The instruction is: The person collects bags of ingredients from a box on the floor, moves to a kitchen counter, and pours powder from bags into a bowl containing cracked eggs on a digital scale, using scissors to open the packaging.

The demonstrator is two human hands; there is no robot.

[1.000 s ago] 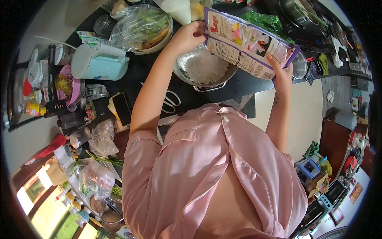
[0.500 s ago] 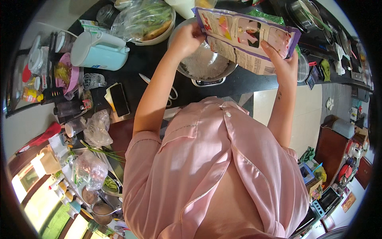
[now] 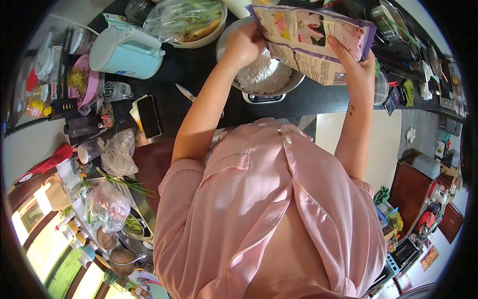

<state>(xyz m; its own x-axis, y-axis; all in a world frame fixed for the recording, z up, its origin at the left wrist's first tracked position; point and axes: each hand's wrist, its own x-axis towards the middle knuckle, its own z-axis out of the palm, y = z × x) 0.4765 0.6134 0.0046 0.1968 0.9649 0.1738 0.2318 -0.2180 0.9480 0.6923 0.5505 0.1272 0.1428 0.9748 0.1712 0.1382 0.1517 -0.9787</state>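
A printed bag with purple edges (image 3: 311,37) hangs tilted over a metal bowl (image 3: 297,81), its lower end to the left. My left hand (image 3: 246,46) is closed at that left end, over the bowl's rim; part of its fingers is hidden. My right hand (image 3: 356,64) grips the bag's right end, thumb on the printed face. White powder (image 3: 264,74) lies heaped in the bowl, brightest just beneath the bag's left end. Under the bowl sits a kitchen scale (image 3: 264,98) with a small display.
Left of the bowl lie scissors (image 3: 185,92), a phone (image 3: 149,116) and a light blue pitcher (image 3: 127,54). Behind them stands a bowl of vegetables in plastic (image 3: 191,25). A clear container (image 3: 381,88) is right of the bag. Plastic bags (image 3: 107,204) crowd the left side.
My left hand and the bag's left end have shifted slightly right, over the bowl. The white powder in the bowl has grown into a higher, brighter heap.
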